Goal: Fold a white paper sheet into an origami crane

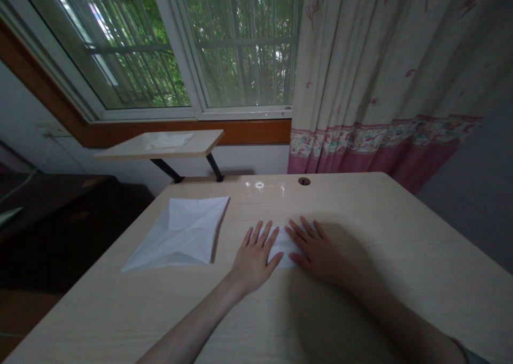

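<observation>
A small white piece of paper (285,246) lies flat on the pale wooden table (224,310), partly covered by both hands. My left hand (256,254) rests on its left side, palm down, fingers spread. On the right side of the paper, my right hand (316,252) presses down with its fingers apart. Between the two thumbs and fingers the middle of the paper shows; its outer edges are hidden under the hands. Left of my left hand sits a larger white sheet (188,233) with crease lines and slightly raised edges.
A raised shelf (200,142) on black supports stands at the table's back left, with a crumpled whitish item (170,140) on it. A round cable hole (304,181) is near the back edge. Behind are a barred window (244,48) and a long curtain (360,75).
</observation>
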### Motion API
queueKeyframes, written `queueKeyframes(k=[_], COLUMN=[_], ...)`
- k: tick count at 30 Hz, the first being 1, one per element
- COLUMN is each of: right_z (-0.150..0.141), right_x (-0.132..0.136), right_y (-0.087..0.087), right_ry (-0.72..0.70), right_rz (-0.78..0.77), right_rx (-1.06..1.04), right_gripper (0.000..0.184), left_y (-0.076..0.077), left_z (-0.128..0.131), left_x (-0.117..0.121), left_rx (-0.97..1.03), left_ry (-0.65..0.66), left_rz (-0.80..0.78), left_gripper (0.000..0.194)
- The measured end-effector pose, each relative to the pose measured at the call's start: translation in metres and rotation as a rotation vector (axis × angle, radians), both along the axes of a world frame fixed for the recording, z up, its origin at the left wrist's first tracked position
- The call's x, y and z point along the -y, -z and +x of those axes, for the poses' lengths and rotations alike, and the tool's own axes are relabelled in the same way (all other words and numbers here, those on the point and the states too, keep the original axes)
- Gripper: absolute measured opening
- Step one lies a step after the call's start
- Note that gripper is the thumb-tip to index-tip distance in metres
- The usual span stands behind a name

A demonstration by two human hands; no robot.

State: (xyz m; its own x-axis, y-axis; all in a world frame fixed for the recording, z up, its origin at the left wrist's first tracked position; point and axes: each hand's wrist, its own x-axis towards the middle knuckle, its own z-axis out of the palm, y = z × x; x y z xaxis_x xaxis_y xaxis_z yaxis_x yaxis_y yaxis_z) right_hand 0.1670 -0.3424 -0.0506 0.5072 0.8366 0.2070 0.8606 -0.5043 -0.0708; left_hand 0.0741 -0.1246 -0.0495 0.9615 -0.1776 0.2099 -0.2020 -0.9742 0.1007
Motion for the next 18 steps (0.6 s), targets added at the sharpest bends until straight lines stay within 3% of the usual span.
queueKeyframes(k=[10,14,18], right_z=[0.002,0.001,0.002], right_x=[0.003,0.003,0.004], right_y=[0.001,-0.002,-0.001], right_ry=[-0.018,-0.032,-0.063], right_rz=[-0.008,-0.008,0.021], right_rx=[0.007,0.011,-0.006], right_gripper=[0.064,0.062,0.061], left_y=[-0.009,-0.022,-0.03], left_z=[-0.002,-0.003,-0.005], left_x=[0.0,-0.003,-0.004], left_rx=[0.045,0.074,0.063], left_ry=[-0.006,0.082,0.203], left_rz=[-0.046,-0.126,-0.181], left_gripper=[0.053,0.039,0.045])
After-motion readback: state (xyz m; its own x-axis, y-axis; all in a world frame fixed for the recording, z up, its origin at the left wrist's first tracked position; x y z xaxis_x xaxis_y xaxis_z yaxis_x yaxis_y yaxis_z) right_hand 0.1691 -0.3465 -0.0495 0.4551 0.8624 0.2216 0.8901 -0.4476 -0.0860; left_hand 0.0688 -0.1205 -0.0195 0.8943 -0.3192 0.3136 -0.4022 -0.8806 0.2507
